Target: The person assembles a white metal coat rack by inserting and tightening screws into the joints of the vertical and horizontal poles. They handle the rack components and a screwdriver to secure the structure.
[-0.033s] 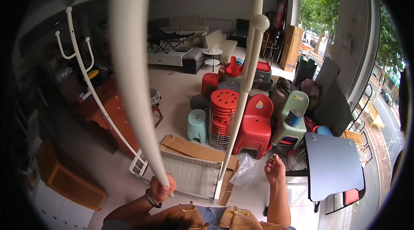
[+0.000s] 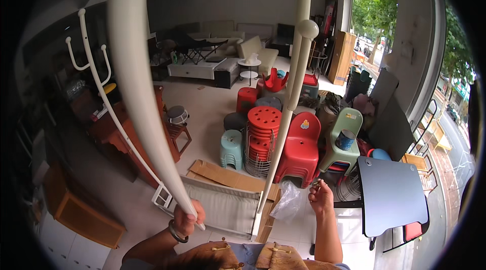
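Note:
My left hand (image 2: 189, 216) is closed round the lower end of a long cream metal pole (image 2: 134, 82), which slants up past the top edge. Closed in a pinch, my right hand (image 2: 321, 200) is raised at the right with a small metal piece (image 2: 316, 183) at its fingertips; its exact kind is too small to tell. Between my hands stands a cream metal rack with a grey fabric base (image 2: 220, 206). Its right upright (image 2: 296, 85) has a round knob (image 2: 308, 29). A post with curved hooks (image 2: 91, 65) rises on its left side.
Flattened cardboard (image 2: 223, 175) and a clear plastic bag (image 2: 287, 201) lie beside the rack. Beyond are stacked red chairs (image 2: 301, 148), a green chair (image 2: 344, 141) and stools (image 2: 232, 146). A grey-topped table (image 2: 392, 194) stands right, a reddish wooden cabinet (image 2: 126, 133) left.
The pole in my left hand has swung left, its upper part most, uncovering a round drum-shaped stool behind it. My right hand has shifted slightly left and down.

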The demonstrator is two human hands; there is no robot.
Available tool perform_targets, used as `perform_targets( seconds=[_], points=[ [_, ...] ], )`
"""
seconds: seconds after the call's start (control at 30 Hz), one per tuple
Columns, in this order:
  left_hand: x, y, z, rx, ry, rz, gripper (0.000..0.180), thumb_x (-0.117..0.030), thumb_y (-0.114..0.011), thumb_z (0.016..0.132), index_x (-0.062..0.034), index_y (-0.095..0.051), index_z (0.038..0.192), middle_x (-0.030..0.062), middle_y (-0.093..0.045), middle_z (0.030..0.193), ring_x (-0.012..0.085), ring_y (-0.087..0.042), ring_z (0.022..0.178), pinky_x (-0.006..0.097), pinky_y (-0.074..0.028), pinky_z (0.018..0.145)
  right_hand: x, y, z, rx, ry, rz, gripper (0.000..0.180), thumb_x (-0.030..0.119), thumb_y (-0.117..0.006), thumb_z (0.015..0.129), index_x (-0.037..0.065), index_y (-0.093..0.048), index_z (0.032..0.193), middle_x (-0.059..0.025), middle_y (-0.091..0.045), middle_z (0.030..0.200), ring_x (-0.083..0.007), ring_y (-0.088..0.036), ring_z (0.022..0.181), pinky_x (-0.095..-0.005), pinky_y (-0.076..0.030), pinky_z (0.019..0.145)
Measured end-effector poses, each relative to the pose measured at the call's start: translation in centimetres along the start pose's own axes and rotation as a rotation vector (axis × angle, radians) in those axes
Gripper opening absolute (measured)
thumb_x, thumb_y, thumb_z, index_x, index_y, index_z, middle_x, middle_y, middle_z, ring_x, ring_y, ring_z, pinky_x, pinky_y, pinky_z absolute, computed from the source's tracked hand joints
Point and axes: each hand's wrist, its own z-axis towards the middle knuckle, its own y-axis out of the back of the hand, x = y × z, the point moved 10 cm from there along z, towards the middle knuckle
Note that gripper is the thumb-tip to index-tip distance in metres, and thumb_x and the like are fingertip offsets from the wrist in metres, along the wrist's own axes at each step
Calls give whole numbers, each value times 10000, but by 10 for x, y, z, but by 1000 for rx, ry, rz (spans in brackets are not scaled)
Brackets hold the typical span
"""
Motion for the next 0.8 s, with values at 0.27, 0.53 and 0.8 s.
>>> perform_targets(
  seconds=[0.27,0.53,0.8],
  points=[
    [-81,-12,92,-63,-111,-170,390,-423,-447,931,-39,-405,982,51,-456,679,109,-432,450,235,-383,411,11,-140,50,161,-101,-111,130,206,-502,878,115,-562,807,-31,-555,669,-159,-502,585,-228,-279,395],
    [-91,-34,171,-329,-198,-269,280,-350,-364,975,-95,-433,1067,2,-408,696,83,-380,438,229,-350,362,119,-234,90,457,-30,-187,71,158,-532,847,100,-554,813,13,-492,607,-67,-326,436,-211,-210,365],
    [-115,-6,232,-639,-290,-503,232,-316,-461,953,-85,-437,944,-7,-398,718,92,-366,554,239,-333,501,204,-318,66,715,251,-302,130,163,-538,887,106,-498,777,45,-413,556,-36,-255,386,-200,-185,352]
  ],
)
